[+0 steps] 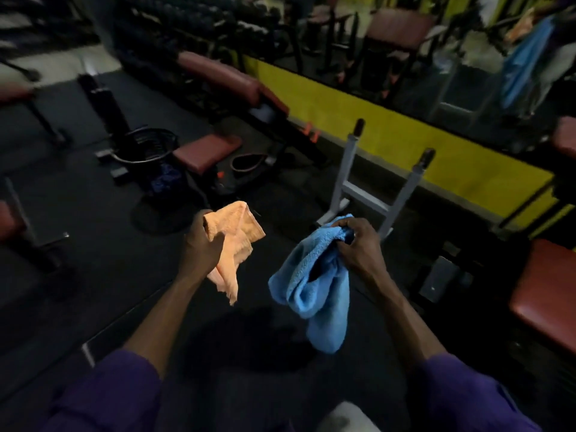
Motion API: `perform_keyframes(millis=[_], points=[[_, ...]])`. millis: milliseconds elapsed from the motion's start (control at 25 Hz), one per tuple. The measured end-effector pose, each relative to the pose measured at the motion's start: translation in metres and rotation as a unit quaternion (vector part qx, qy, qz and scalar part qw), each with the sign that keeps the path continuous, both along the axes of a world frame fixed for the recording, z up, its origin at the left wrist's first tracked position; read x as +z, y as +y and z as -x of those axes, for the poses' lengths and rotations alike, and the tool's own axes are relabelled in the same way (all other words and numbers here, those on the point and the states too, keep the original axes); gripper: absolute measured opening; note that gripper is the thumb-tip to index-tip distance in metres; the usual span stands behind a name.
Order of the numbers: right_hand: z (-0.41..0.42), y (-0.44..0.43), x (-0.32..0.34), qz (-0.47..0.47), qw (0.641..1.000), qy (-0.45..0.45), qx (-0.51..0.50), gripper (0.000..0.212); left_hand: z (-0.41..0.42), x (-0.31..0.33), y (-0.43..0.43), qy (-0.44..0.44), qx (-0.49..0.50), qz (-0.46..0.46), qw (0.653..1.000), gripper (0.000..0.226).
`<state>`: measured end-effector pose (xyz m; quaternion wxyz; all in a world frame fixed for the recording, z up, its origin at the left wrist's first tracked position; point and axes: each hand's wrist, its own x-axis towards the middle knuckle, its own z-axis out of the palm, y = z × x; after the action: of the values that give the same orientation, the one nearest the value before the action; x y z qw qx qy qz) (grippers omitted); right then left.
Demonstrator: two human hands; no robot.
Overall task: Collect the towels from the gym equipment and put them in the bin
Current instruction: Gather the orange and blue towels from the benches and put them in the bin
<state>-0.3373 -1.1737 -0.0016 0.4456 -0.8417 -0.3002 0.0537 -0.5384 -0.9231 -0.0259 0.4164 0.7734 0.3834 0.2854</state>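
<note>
My left hand (201, 244) grips an orange towel (238, 241) that hangs crumpled from my fist. A larger blue towel (314, 291) hangs from my right hand (358, 247), which grips it by a bunched top edge. Both towels are held in the air above the dark floor. A black slatted bin (146, 148) stands on the floor ahead and to the left, beside a red bench seat. A dark blue cloth (165, 179) lies at the foot of the bin.
A red padded bench (218, 79) with its seat (205, 151) stands ahead. A white metal stand (380, 185) rises before the yellow wall base (405, 135) and mirror. More red benches sit at the right (545, 294) and left edges (12, 222).
</note>
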Motion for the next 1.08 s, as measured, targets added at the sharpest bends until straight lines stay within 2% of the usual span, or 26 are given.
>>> perform_keyframes(millis=[120,240,360,680,800,920,1080], points=[[-0.033,0.065,0.003,-0.021,0.998,-0.007,0.052,0.043,-0.014,0.0,0.051,0.005,0.038,0.0,0.999,0.043],[-0.07,0.129,-0.001,-0.022,0.993,-0.025,0.11,0.041,-0.033,0.002,0.094,-0.001,0.066,-0.011,0.998,0.043],[-0.103,0.202,0.001,-0.017,0.985,-0.019,0.17,0.043,-0.05,0.008,0.134,-0.004,0.134,-0.028,0.991,0.044],[-0.135,0.36,0.01,-0.044,0.957,0.018,0.286,0.049,-0.049,0.012,0.223,-0.022,0.259,-0.035,0.965,0.047],[-0.137,0.428,0.008,-0.056,0.949,0.023,0.31,0.053,-0.047,0.007,0.276,-0.031,0.276,-0.025,0.96,0.047],[-0.135,0.512,0.008,-0.065,0.942,0.016,0.329,0.053,-0.044,0.005,0.353,-0.039,0.293,-0.018,0.955,0.048],[-0.13,0.617,0.018,-0.074,0.935,0.009,0.348,0.064,-0.042,0.012,0.463,-0.021,0.302,-0.015,0.953,0.049]])
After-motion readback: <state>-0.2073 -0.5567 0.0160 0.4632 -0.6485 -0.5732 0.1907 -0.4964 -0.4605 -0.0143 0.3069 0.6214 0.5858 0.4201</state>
